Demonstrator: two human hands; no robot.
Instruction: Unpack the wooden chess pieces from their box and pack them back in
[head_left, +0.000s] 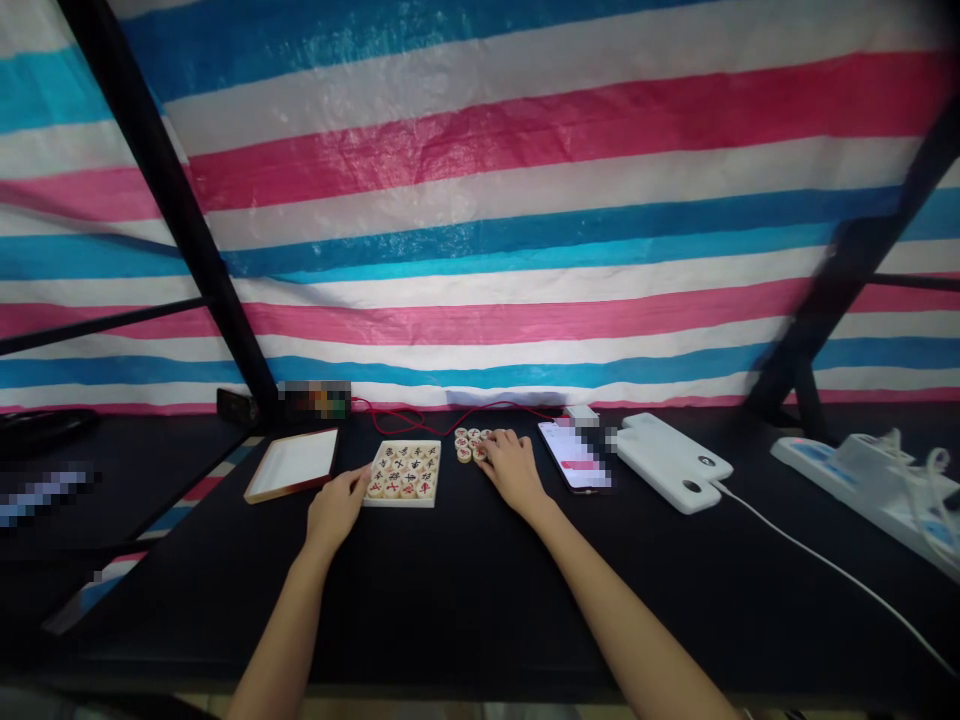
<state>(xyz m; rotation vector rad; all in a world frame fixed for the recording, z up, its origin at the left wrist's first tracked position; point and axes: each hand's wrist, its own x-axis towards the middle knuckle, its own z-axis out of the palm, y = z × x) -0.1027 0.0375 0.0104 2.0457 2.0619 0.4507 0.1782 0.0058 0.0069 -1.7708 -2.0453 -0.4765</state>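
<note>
A white tray (400, 504) holds rows of round Chinese chess pieces (406, 465) with red and black characters. At its left side, my left hand (335, 510) is closed, thumb and fingers gripping the edge. To the right of the tray lies a small cluster of loose Chinese chess pieces (463, 440) on the black table. My right hand (514, 474) reaches over the right part of this cluster, its bent fingers closed at a piece by the fingertips. Some pieces are partly hidden beneath that hand.
An open box lid (294, 465) with a white inside lies left of the tray. Right of my right hand are a phone (574, 455), a white device (671, 465) with a cable and a power strip (862, 490). A red cable (420, 425) runs along the back; striped sheeting (495, 230) hangs behind.
</note>
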